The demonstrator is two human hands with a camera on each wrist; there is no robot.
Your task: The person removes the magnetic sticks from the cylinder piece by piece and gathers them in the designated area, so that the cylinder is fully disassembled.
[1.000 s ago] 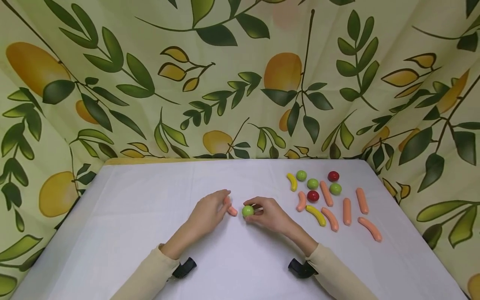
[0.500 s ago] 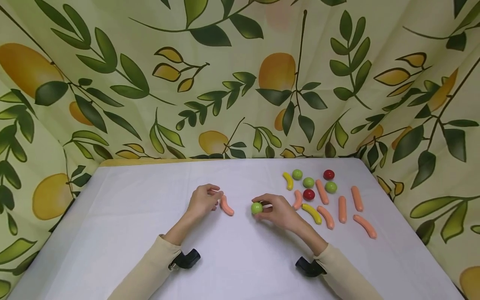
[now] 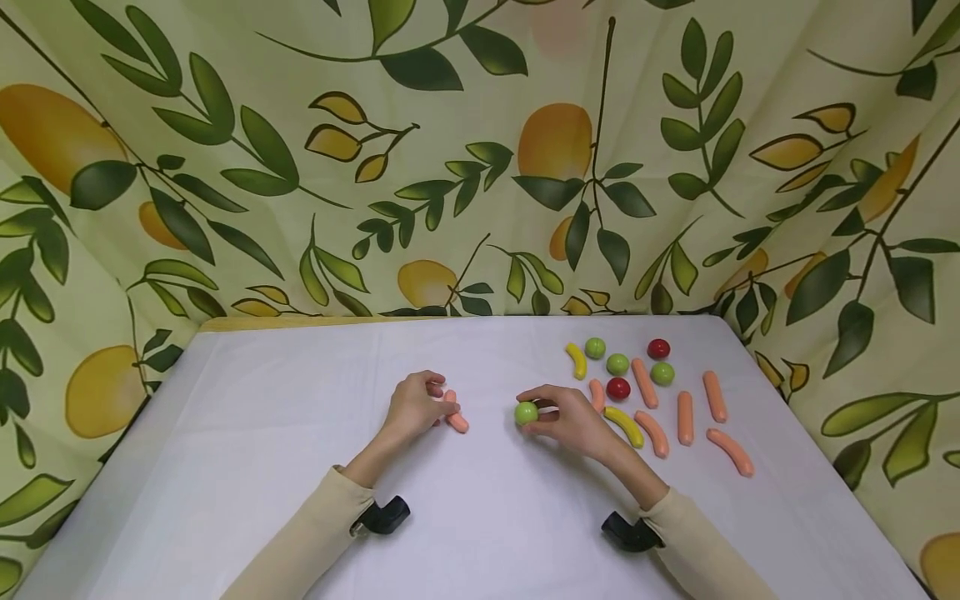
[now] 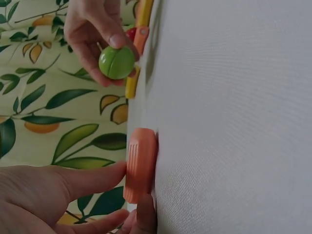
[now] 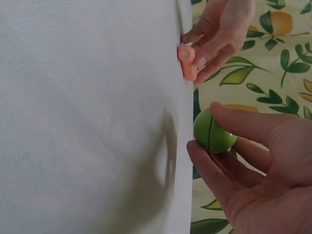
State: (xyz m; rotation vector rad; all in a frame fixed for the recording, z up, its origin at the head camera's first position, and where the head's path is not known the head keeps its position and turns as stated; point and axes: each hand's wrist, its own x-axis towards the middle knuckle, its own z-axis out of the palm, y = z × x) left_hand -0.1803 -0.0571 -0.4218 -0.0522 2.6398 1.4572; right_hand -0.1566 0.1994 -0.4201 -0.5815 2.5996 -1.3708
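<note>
In the head view my left hand (image 3: pixel 415 406) is beside a small orange-pink toy sausage (image 3: pixel 457 421) lying on the white cloth. Its thumb reaches over and touches the sausage; in the left wrist view the other fingertips (image 4: pixel 145 209) are close to the sausage's (image 4: pixel 140 165) near end, without a clear grip. My right hand (image 3: pixel 570 422) holds a green ball (image 3: pixel 527 412) between thumb and fingers, raised above the cloth. A seam runs around this ball (image 5: pixel 213 130) in the right wrist view.
The white-covered table (image 3: pixel 315 358) carries a loose group on the right: several toy sausages (image 3: pixel 686 418), several green balls (image 3: pixel 595 348), two red balls (image 3: pixel 618 388) and two yellow banana-like pieces (image 3: pixel 623 427). A leaf-and-fruit patterned curtain (image 3: pixel 465 125) stands behind.
My right hand has carried the green ball to the right, away from the left hand. The left hand drew back leftward from the sausage, then its thumb came onto it again.
</note>
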